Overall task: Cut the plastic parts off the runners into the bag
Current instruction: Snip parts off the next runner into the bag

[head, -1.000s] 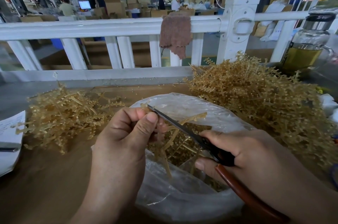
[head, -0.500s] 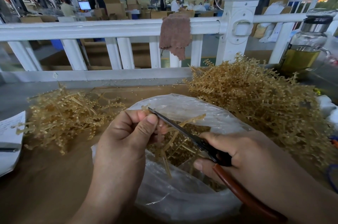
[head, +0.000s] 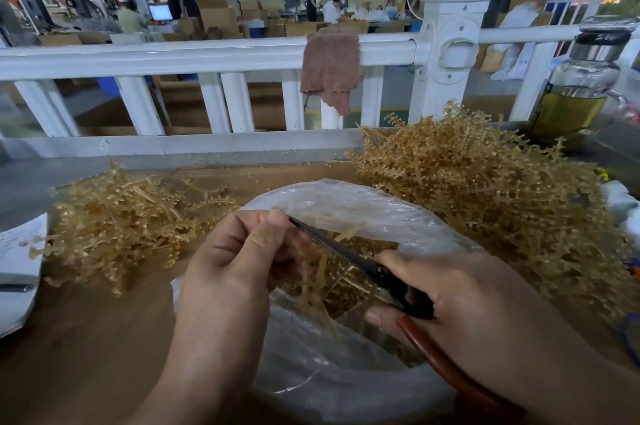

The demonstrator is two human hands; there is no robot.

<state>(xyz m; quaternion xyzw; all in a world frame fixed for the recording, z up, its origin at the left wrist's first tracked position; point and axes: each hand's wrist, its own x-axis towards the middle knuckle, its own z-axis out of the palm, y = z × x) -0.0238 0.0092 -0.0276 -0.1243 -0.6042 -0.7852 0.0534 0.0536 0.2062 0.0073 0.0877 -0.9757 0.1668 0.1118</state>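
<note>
My left hand pinches an amber plastic runner over the open mouth of a clear plastic bag. My right hand grips scissors with dark blades and a red-brown handle. The blades point up and left, and their tip reaches my left thumb at the runner. Small cut amber parts lie inside the bag below the runner. The runner's upper end is hidden behind my left fingers.
A big heap of amber runners lies right of the bag, a smaller pile to the left. White papers sit at the left edge. A white railing with a brown cloth runs behind. A glass jar stands far right.
The scissors have slid further up toward my left thumb, and the blade tip now meets my fingers. My left hand has shifted slightly with the runner.
</note>
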